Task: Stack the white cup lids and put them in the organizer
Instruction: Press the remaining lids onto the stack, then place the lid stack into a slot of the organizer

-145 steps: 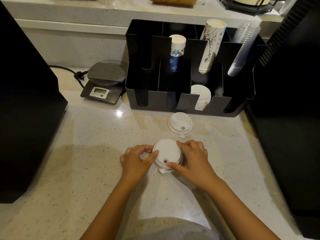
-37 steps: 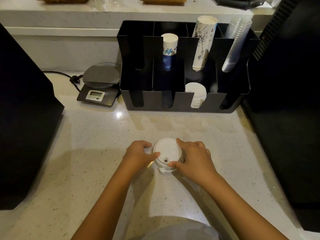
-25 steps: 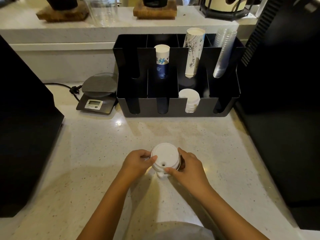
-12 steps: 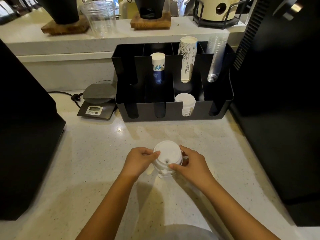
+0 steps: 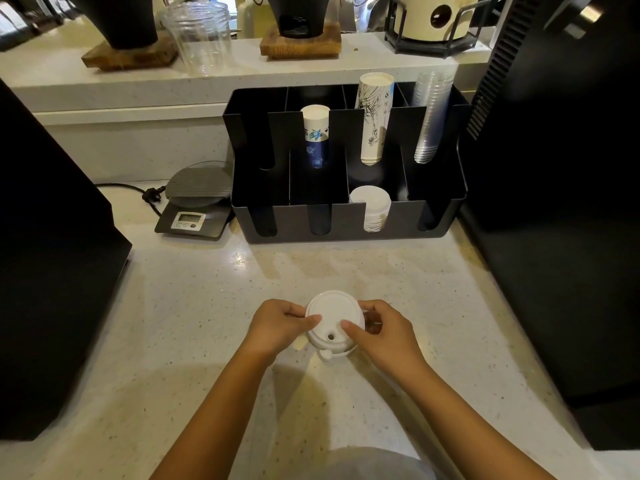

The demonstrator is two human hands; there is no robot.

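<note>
A stack of white cup lids [image 5: 331, 317] sits between both hands, low over the speckled counter near the front. My left hand [image 5: 278, 327] grips its left side with the thumb on the top lid. My right hand [image 5: 382, 332] grips the right side, thumb also on top. The lower lids are mostly hidden by my fingers. The black organizer [image 5: 346, 226] stands at the back of the counter. Another stack of white lids [image 5: 370, 206] lies in its third front slot.
The organizer's back row holds a blue-and-white paper cup stack [image 5: 315, 133], a taller patterned cup stack [image 5: 374, 116] and clear plastic cups [image 5: 431, 112]. A small digital scale [image 5: 195, 202] sits left of it. Black machines flank the counter on the left [image 5: 52, 271] and right [image 5: 561, 202].
The single lid lying near the organizer 5.8 s ago is gone from the counter. My hands keep hold of the stack; the view has tilted up, showing more of the back shelf.
</note>
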